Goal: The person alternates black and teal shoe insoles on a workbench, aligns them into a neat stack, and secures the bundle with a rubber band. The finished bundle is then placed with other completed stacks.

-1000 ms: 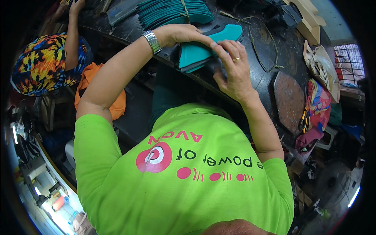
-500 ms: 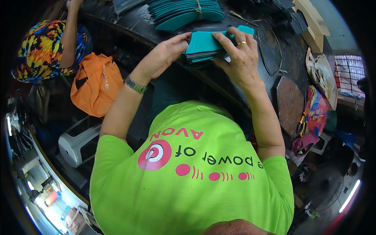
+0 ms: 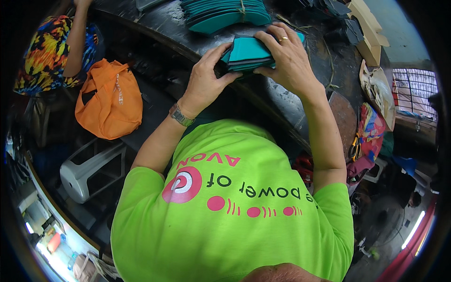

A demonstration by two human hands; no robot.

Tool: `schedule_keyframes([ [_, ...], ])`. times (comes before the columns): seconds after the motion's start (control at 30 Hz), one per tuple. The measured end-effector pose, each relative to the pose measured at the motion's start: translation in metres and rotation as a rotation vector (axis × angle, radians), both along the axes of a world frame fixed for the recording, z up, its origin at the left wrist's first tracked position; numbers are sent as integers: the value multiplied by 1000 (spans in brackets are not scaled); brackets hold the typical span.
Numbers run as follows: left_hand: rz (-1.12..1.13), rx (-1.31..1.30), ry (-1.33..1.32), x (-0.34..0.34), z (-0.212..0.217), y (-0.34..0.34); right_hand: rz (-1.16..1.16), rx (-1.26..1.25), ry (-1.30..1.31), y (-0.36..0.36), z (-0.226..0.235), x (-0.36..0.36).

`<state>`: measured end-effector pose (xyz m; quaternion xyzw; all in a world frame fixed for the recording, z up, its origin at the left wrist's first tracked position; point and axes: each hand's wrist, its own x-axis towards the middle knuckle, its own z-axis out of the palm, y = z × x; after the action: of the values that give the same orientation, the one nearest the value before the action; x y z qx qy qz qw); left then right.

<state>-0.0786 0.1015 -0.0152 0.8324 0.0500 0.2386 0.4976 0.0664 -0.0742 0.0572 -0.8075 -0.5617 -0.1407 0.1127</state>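
Stack of teal and dark pieces, upper centre of frame

Left hand, across its top a second ago, now stands half open against its left end; right hand grips the right end at the bench edge. Orange bag, left, hides its contents; cardboard box, upper right, contents unclear.

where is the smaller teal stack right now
In the head view, the smaller teal stack is at the upper middle, between the left hand and the right hand, just below the larger tied stack.
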Motion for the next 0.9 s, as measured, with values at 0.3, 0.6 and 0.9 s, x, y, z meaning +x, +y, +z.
schedule_keyframes([
  [0.3, 39, 333, 22, 9, 0, 3, -48, -115, -10, -6, -5, 6],
  [0.6, -357, 83, 61, 70, 2, 21, -194, -130, 105, -29, 1, 13],
  [0.9, -353, -9, 54, 68, -2, 25, -184, -99, 247, -31, 6, 22],
])
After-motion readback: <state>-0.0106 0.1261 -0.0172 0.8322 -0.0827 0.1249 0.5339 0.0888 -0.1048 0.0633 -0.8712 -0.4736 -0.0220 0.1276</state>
